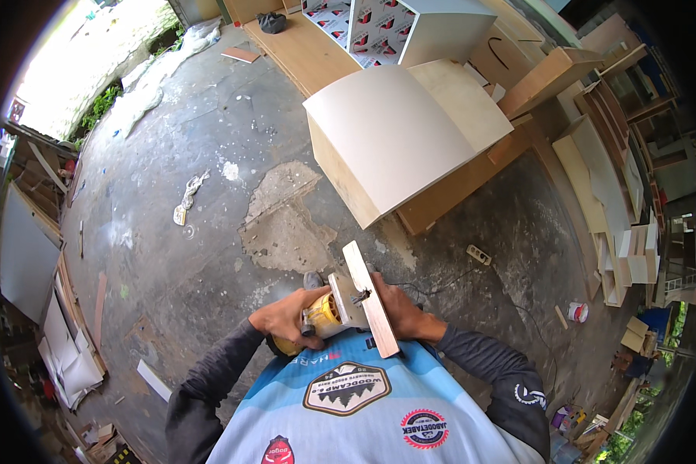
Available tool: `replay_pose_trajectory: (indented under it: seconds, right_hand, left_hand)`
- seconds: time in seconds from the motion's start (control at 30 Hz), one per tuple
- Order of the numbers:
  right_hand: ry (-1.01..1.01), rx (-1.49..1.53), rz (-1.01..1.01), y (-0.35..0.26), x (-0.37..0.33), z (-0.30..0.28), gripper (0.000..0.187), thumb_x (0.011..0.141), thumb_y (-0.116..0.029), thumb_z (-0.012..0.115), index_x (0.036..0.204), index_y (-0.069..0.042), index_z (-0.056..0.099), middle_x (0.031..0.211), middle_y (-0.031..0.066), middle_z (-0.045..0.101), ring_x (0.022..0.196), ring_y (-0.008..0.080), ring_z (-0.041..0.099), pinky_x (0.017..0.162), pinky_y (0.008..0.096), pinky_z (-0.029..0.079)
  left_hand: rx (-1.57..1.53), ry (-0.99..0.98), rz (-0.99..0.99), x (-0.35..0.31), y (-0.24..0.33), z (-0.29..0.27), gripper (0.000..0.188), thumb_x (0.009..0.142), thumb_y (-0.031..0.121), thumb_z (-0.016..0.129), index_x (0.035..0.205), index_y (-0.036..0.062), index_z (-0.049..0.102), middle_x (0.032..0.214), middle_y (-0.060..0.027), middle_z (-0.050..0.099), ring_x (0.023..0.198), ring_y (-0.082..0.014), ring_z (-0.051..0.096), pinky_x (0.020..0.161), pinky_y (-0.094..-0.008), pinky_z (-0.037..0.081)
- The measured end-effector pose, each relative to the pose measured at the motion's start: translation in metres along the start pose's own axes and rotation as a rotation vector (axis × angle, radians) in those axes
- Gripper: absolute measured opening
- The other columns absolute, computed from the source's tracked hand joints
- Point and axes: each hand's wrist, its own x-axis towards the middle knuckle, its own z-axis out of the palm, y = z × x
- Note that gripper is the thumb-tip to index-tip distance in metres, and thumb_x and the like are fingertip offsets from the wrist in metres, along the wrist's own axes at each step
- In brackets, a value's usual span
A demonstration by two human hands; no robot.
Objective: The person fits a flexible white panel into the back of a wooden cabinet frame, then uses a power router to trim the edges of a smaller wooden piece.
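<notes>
Close in front of my body, my left hand (278, 315) is wrapped round a yellow trim router (325, 311), which lies on its side. The router's pale base plate (350, 301) faces right. Against or close beside that plate stands a light wooden strip (371, 301), with a dark, rough-edged notch near its middle where the router's bit sits. My right hand (404, 311) grips the strip from its right side; the strip hides part of the fingers. A dark cord runs off to the right behind this hand.
A box-shaped cabinet piece (387, 127) with a pale curved panel stands ahead on wooden boards. To the right, a socket block (479, 254) and a small white-and-red tub (578, 312) are on the concrete floor. A crumpled glove-like cloth (189, 199) lies left; panels (66, 356) lean along the left side.
</notes>
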Motion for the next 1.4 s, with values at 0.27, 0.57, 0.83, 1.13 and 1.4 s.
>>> replay_pose_trajectory:
  seconds: [0.27, 0.57, 0.83, 1.13, 1.4]
  right_hand:
    - [0.01, 0.031, -0.018, -0.003, 0.009, 0.0, 0.081, 0.068, -0.016, 0.088, 0.127, 0.005, 0.036, 0.09, 0.0291, 0.063, 0.081, 0.0504, 0.065, 0.069, 0.0544, 0.053]
    - [0.016, -0.007, 0.012, 0.005, 0.014, 0.009, 0.085, 0.069, -0.013, 0.086, 0.134, 0.005, 0.034, 0.105, 0.0332, 0.061, 0.089, 0.0502, 0.065, 0.073, 0.0554, 0.054]
    - [-0.098, 0.186, 0.139, -0.008, 0.028, -0.006, 0.087, 0.076, -0.008, 0.081, 0.146, 0.005, 0.029, 0.123, 0.0308, 0.063, 0.112, 0.0476, 0.063, 0.092, 0.046, 0.053]
    - [0.013, 0.313, -0.041, 0.005, 0.033, 0.009, 0.087, 0.074, -0.009, 0.086, 0.144, 0.002, 0.037, 0.121, 0.0211, 0.065, 0.115, 0.029, 0.064, 0.096, 0.038, 0.051]
    - [0.018, 0.567, 0.043, 0.011, 0.053, 0.023, 0.074, 0.078, -0.014, 0.09, 0.138, 0.001, 0.049, 0.125, 0.0124, 0.065, 0.113, 0.015, 0.06, 0.098, 0.0339, 0.05]
  left_hand:
    - [-0.007, -0.001, 0.002, -0.002, 0.0, -0.004, 0.095, 0.061, 0.016, 0.089, 0.143, -0.0021, 0.046, 0.121, -0.0163, 0.069, 0.112, -0.0236, 0.065, 0.101, -0.0345, 0.048]
    - [0.034, 0.018, 0.032, -0.003, -0.002, -0.01, 0.092, 0.062, 0.018, 0.088, 0.142, -0.0023, 0.048, 0.118, -0.0172, 0.07, 0.109, -0.025, 0.067, 0.098, -0.0341, 0.049]
    - [-0.098, 0.023, -0.029, -0.011, -0.001, -0.016, 0.086, 0.065, 0.008, 0.086, 0.141, -0.0008, 0.048, 0.117, -0.0108, 0.07, 0.104, -0.016, 0.065, 0.096, -0.0322, 0.05]
    - [-0.29, -0.043, -0.18, -0.014, -0.011, -0.026, 0.102, 0.064, 0.006, 0.089, 0.151, 0.0024, 0.036, 0.133, -0.0106, 0.06, 0.121, -0.0185, 0.057, 0.103, -0.0338, 0.048]
    - [-0.792, -0.137, -0.053, -0.017, -0.067, -0.047, 0.13, 0.049, 0.031, 0.102, 0.153, -0.0007, 0.031, 0.14, -0.0129, 0.054, 0.123, -0.0243, 0.058, 0.103, -0.037, 0.048]
